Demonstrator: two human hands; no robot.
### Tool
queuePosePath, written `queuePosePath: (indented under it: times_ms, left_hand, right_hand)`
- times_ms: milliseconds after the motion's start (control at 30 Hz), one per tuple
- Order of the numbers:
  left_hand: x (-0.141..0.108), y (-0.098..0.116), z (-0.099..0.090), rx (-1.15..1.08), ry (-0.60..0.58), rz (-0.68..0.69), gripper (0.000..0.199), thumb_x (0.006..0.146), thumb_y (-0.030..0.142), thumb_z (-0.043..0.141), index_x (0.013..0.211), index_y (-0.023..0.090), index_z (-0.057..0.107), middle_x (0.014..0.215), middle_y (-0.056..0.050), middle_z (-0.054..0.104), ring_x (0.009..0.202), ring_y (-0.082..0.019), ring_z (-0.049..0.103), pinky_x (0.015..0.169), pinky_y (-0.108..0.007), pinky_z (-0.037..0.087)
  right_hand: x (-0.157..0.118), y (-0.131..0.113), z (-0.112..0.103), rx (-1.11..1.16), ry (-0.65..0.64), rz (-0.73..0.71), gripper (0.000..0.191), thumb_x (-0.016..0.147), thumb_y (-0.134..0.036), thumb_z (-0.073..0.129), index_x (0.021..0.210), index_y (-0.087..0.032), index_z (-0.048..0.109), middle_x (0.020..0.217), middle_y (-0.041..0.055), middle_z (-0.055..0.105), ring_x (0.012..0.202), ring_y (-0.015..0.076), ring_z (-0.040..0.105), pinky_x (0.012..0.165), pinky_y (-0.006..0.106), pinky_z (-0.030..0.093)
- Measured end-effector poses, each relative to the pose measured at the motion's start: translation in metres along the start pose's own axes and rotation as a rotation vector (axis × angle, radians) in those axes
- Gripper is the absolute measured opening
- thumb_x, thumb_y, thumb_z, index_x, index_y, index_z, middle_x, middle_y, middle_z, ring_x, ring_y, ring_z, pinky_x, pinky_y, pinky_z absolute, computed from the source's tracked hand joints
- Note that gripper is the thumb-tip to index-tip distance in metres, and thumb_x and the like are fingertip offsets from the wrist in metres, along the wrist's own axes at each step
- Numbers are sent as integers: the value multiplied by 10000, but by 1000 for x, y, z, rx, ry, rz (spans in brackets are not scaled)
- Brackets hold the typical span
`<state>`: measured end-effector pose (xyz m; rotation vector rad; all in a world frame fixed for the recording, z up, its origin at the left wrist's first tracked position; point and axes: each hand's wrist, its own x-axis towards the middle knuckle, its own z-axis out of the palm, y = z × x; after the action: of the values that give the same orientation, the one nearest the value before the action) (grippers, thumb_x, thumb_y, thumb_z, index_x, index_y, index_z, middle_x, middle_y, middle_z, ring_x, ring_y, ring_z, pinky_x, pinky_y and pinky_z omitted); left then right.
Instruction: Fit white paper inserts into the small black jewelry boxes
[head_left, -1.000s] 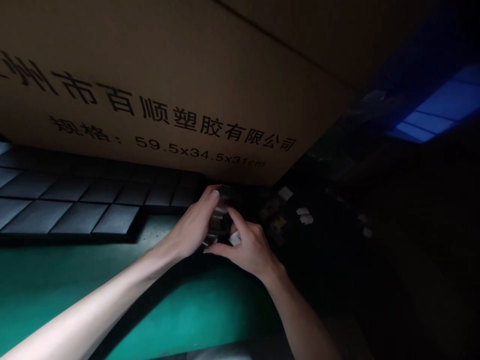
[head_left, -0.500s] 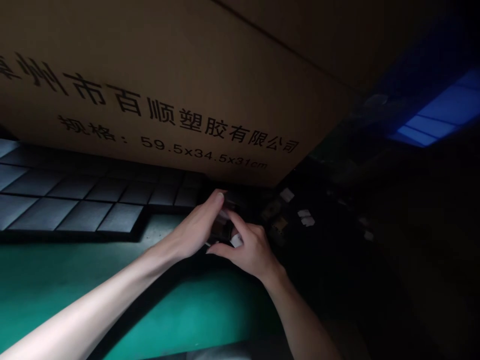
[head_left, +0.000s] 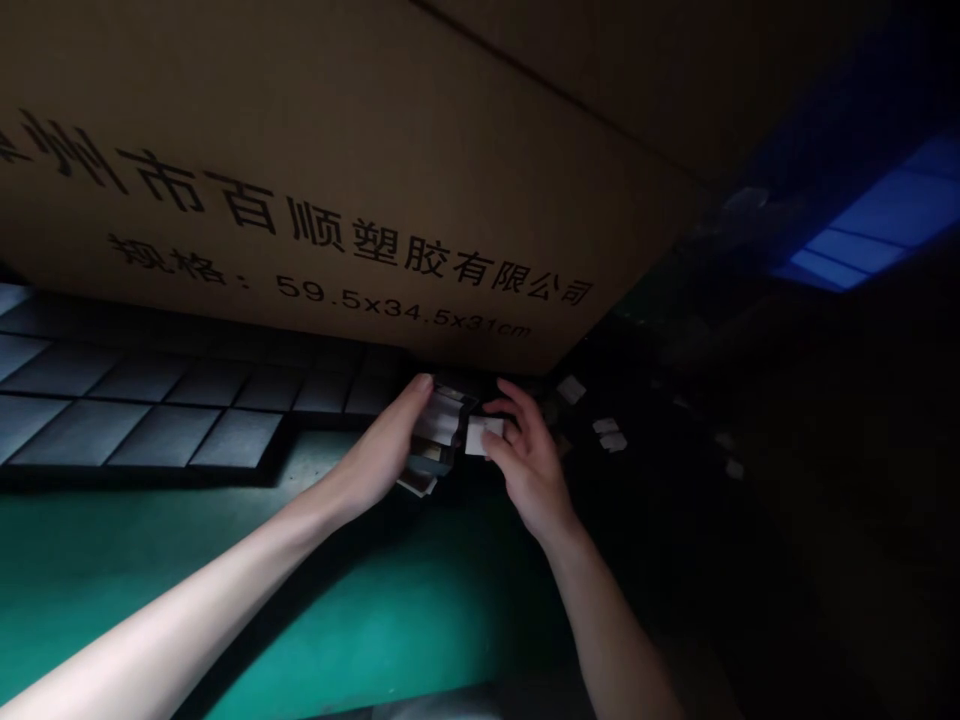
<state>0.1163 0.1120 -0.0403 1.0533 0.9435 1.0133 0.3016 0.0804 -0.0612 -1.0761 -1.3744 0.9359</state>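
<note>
Head view: below the cardboard carton (head_left: 300, 200), our left hand (head_left: 379, 450) grips a light, slippery stack of printed cards (head_left: 437, 430) by its edges; our right hand (head_left: 529, 455) narrowly pinches one thin white card (head_left: 484, 436).

Left hand (head_left: 379, 455) just beside right hand (head_left: 531, 465)

A large cardboard carton (head_left: 337, 150) fills the top of the view, and Chinese characters and the size 59.5x34.5x31cm are printed on it in black. Below it, a dark panel of square tiles (head_left: 161, 437) is seen at the left, above a green mat (head_left: 412, 625). Small white scraps (head_left: 611, 425) are scattered across a dark surface at the right, and a glowing blue panel (head_left: 877, 225) is visible in the upper right corner.
</note>
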Motion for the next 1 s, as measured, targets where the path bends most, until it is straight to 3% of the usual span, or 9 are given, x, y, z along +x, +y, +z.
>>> queuePosePath:
  times_ms: [133, 400, 567, 667, 800, 1000]
  left_hand:
    - [1, 4, 0, -76, -28, -92, 632, 891, 737, 522, 1088, 157, 676, 826, -102, 746, 684, -255, 697, 595, -359, 575]
    - [-5, 19, 8, -197, -26, -231, 480, 959, 560, 541, 1129, 129, 668, 961, -156, 761, 901, -302, 740, 684, -381, 608]
    - [-4, 15, 5, -175, -107, -158, 471, 952, 559, 564, 1182, 159, 658, 999, -127, 770, 915, -292, 737, 720, -383, 597]
    - [-5, 15, 5, -184, -123, -144, 496, 950, 581, 561, 1218, 171, 637, 1031, -123, 768, 892, -286, 739, 697, -370, 585]
    - [-4, 14, 6, -189, -101, -167, 470, 947, 571, 579, 1178, 168, 648, 994, -119, 767, 863, -282, 738, 723, -386, 591]
    - [-5, 13, 8, -151, -79, -176, 415, 926, 567, 612, 1066, 179, 662, 975, -112, 757, 909, -283, 722, 730, -390, 601]
  right_hand:
    - [0, -6, -1, 1, 96, -47, 511, 912, -291, 681, 1391, -267, 505, 1252, 93, 668, 1070, 199, 720, 920, 350, 623]
    - [1, -8, -1, -6, 249, -88, 231, 881, -327, 735, 1078, -215, 692, 1062, 83, 761, 980, 223, 749, 852, 377, 643]
    - [-1, -15, -1, -64, 345, -127, 206, 870, -332, 747, 1007, -215, 648, 975, 59, 740, 905, 191, 735, 797, 334, 637]
    - [-1, -18, -1, 38, 311, -166, 274, 872, -298, 738, 1102, -237, 603, 993, 52, 743, 914, 188, 750, 776, 320, 654]
    - [-2, -19, 2, 87, 227, -145, 346, 881, -284, 725, 1188, -252, 567, 1019, 51, 737, 751, 174, 760, 676, 323, 676]
    - [-5, -16, 4, 40, 200, -152, 253, 910, -298, 706, 1110, -245, 560, 1001, 44, 738, 794, 192, 773, 722, 360, 689]
